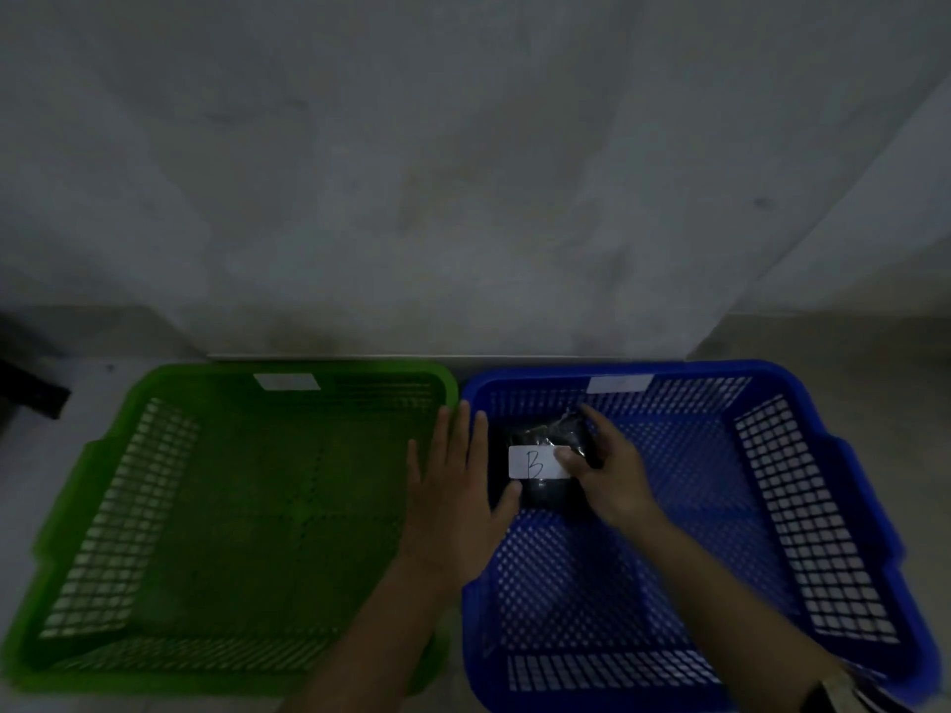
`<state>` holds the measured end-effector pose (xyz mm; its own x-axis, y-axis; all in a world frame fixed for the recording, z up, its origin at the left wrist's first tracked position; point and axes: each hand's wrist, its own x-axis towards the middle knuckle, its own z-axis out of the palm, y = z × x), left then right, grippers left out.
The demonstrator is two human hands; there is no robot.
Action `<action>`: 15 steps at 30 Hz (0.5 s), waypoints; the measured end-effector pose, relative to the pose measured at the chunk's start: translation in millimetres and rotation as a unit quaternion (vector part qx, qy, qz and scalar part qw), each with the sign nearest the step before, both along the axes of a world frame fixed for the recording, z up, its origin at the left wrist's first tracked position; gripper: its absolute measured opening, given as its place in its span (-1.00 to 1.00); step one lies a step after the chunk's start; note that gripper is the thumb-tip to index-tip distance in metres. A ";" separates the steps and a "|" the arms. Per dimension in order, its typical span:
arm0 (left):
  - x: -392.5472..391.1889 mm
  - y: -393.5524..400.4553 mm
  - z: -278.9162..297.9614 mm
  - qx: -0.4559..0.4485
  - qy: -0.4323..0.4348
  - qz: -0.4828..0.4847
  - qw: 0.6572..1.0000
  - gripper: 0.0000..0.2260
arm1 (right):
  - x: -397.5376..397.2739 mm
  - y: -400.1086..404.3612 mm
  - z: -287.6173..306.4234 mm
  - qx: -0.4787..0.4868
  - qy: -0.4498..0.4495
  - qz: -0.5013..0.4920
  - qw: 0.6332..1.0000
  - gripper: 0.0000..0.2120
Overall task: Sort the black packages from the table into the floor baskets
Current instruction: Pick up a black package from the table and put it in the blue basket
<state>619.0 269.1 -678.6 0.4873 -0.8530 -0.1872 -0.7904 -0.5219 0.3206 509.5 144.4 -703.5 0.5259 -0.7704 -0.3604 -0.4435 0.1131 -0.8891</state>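
A black package [543, 494] with a white label marked "B" is over the far left part of the blue basket [772, 506]. My right hand [604, 468] grips its right side, thumb on the label. My left hand [455, 486] is spread flat above the gap between the two baskets, its thumb touching the package's lower left corner. The green basket [103, 506] on the left holds nothing that I can see. Whether the package rests on the blue basket's floor or hangs above it I cannot tell.
Both baskets stand side by side on a pale floor against a grey wall [463, 172]. Each has a white label on its far rim. A dark object [31, 393] lies at the left edge. The scene is dim.
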 end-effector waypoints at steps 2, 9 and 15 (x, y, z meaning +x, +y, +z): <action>1.0 -0.1 -4.6 -0.021 0.028 0.000 0.999 -0.35 | 2.3 -0.9 -7.8 -0.001 0.004 -0.010 1.000 -0.46; 0.1 -2.0 -12.0 -0.062 0.014 -0.015 0.998 -0.34 | 5.0 17.9 -19.2 -0.198 0.095 0.029 0.975 -0.62; -1.5 -2.1 -10.4 -0.036 0.008 -0.007 0.999 -0.36 | 9.0 30.4 -33.4 -0.286 0.181 0.100 0.936 -0.48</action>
<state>617.5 266.9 -689.0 0.4723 -0.8713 -0.1336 -0.7921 -0.4860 0.3693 518.6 174.8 -736.9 0.6029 -0.7914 -0.1008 -0.6888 -0.4526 -0.5663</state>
